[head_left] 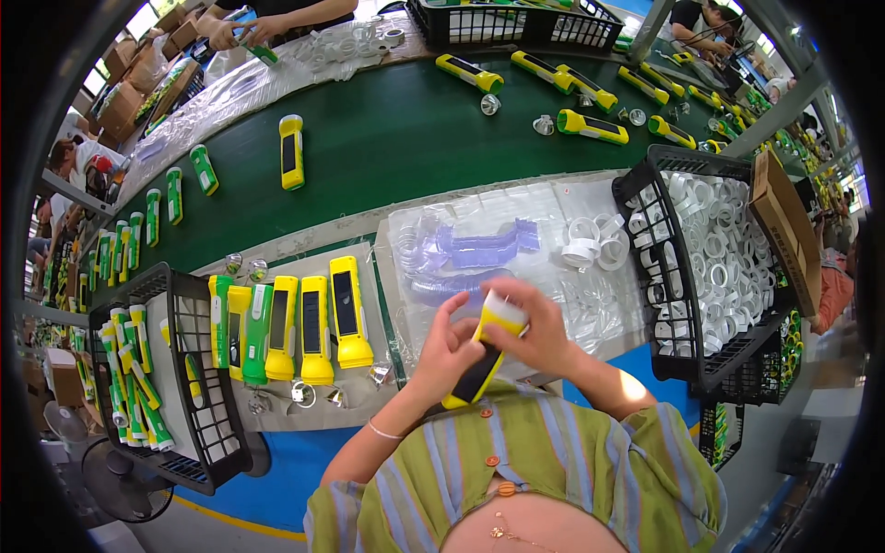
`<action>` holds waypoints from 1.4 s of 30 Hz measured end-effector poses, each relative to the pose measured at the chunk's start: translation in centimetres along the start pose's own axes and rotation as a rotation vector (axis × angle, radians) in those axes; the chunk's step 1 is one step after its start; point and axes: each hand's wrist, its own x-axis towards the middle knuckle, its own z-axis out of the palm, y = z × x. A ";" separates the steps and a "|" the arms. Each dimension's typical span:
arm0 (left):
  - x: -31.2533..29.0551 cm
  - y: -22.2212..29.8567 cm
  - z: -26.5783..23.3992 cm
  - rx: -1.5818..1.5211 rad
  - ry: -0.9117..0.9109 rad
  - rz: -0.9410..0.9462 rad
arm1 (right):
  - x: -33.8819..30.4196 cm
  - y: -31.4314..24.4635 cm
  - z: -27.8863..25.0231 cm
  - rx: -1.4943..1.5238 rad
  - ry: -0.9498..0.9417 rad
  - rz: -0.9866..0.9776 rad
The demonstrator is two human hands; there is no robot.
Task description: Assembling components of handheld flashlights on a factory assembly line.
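Note:
In front of my chest I hold a yellow flashlight (477, 376) with a black panel, tilted with its head up and away from me. My left hand (441, 355) grips its body, the index finger sticking out. Closed round the head is my right hand (539, 332), beside a white ring (504, 310) at that end. Just beyond my hands lie stacked clear plastic discs (456, 286) on a plastic-covered worktop (562, 300). Loose white rings (581, 247) sit to the right of them. A row of yellow and green flashlights (315, 330) lies to my left.
A black crate of white rings (714, 249) stands at right, with a cardboard flap (784, 230). Another black crate (198, 387) at left holds flashlights. Beyond the worktop runs a green conveyor belt (387, 138) carrying flashlights and reflectors. A co-worker's hands (244, 35) are across it.

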 end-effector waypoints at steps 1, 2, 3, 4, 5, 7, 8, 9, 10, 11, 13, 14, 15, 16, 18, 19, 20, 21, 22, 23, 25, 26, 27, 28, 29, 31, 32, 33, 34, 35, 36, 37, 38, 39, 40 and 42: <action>-0.6 -0.1 -0.7 0.495 -0.065 0.226 | 1.0 0.2 -0.5 -0.115 0.096 0.051; -0.8 -0.1 -0.9 0.497 -0.076 0.229 | 1.8 0.1 -0.9 -0.121 0.105 0.048; -0.8 -0.1 -1.0 0.697 -0.049 0.371 | 2.6 -0.1 -1.2 -0.160 0.170 0.024; -0.8 -0.1 -1.0 0.894 -0.016 0.517 | 3.0 -0.2 -1.4 -0.196 0.232 0.000; -0.8 0.0 -1.0 1.089 0.020 0.664 | 3.0 -0.3 -1.7 -0.200 0.237 -0.004; -1.0 0.3 -1.2 1.284 0.058 0.818 | 2.9 -0.5 -2.2 -0.147 0.233 -0.127; -1.4 0.7 -1.3 0.525 -0.189 0.327 | 2.7 -0.7 -2.6 -0.029 0.207 -0.156; -1.6 1.0 -1.4 -0.244 -0.389 -0.170 | 2.9 -1.1 -2.8 -0.029 0.208 -0.160; -1.5 1.4 -1.6 -0.242 -0.393 -0.171 | 3.0 -1.6 -2.9 -0.018 0.191 -0.291; -1.1 1.8 -1.7 0.046 -0.352 -0.006 | 3.1 -1.9 -3.0 -0.007 0.171 -0.422; -0.2 2.6 -1.7 0.616 -0.254 0.325 | 2.9 -1.4 -3.1 -0.043 0.194 -0.401; 0.3 3.0 -1.7 0.896 -0.195 0.490 | 2.8 -0.9 -3.3 -0.194 0.144 -0.158; 0.7 3.3 -1.7 1.175 -0.129 0.657 | 2.8 -0.6 -3.6 -0.340 0.093 0.088; 1.0 3.7 -1.8 1.452 -0.053 0.826 | 3.2 -1.0 -3.9 -0.407 -0.006 0.303; 1.3 4.9 -2.3 1.551 -0.046 0.905 | 2.9 -0.8 -4.6 -0.301 -0.012 0.257; 1.1 5.6 -2.3 1.656 -0.036 0.982 | 2.8 -0.6 -4.9 -0.190 -0.019 0.207; 0.6 6.0 -1.9 1.427 -0.095 0.805 | 2.9 -0.4 -5.0 -0.187 -0.018 0.204; 0.2 6.3 -1.6 1.431 -0.093 0.805 | 3.1 -0.2 -5.1 -0.186 0.007 -0.002; -0.1 6.5 -1.2 1.369 -0.154 0.748 | 3.2 -0.3 -5.2 -0.192 0.035 -0.207; -0.1 6.5 -0.9 1.305 -0.221 0.690 | 2.7 0.7 -5.2 -0.202 0.045 -0.205; 0.3 6.1 -0.8 1.557 -0.152 0.832 | 2.2 2.7 -4.6 -0.267 -0.034 0.116; 0.6 6.0 -0.8 1.639 -0.154 0.911 | 2.4 2.5 -5.1 -0.092 -0.107 0.559; 0.8 5.9 -0.7 1.719 -0.156 0.992 | 2.9 2.0 -5.7 -0.094 -0.104 0.559; 0.7 6.0 -1.0 1.679 -0.172 0.945 | 3.5 1.6 -6.2 0.041 -0.194 0.736; 0.5 6.1 -1.3 1.682 -0.176 0.947 | 3.8 1.3 -6.5 0.179 -0.283 0.909; 0.2 6.2 -1.8 0.623 -0.119 -0.010 | 3.8 0.8 -6.8 0.247 -0.243 0.673; 0.2 6.4 -1.8 0.354 -0.166 -0.179 | 3.7 0.7 -7.0 0.308 -0.207 0.439; 0.2 5.8 -2.0 0.355 -0.169 -0.177 | 3.7 0.8 -6.9 0.305 -0.205 0.437; 0.0 4.9 -2.3 0.066 -0.279 -0.335 | 3.7 0.8 -6.3 0.228 -0.179 0.240; -0.3 4.3 -2.3 -0.228 -0.383 -0.490 | 3.8 0.8 -5.9 0.150 -0.152 0.044; -0.6 3.8 -1.9 -0.299 -0.411 -0.506 | 3.9 0.4 -5.8 0.156 -0.133 0.062; -0.9 3.7 -1.4 -0.299 -0.410 -0.509 | 3.9 0.3 -6.0 0.157 -0.133 0.065; -1.1 3.7 -1.0 -0.098 -0.422 -0.457 | 4.0 0.1 -6.1 0.094 -0.161 0.092; -1.3 3.7 -0.5 0.103 -0.431 -0.403 | 4.0 0.1 -6.1 0.031 -0.191 0.119; -1.2 3.9 0.2 0.225 -0.357 -0.387 | 4.2 0.1 -6.1 0.032 -0.191 0.119; -0.7 4.2 0.2 0.434 -0.314 -0.324 | 4.6 0.3 -6.0 -0.055 -0.166 0.127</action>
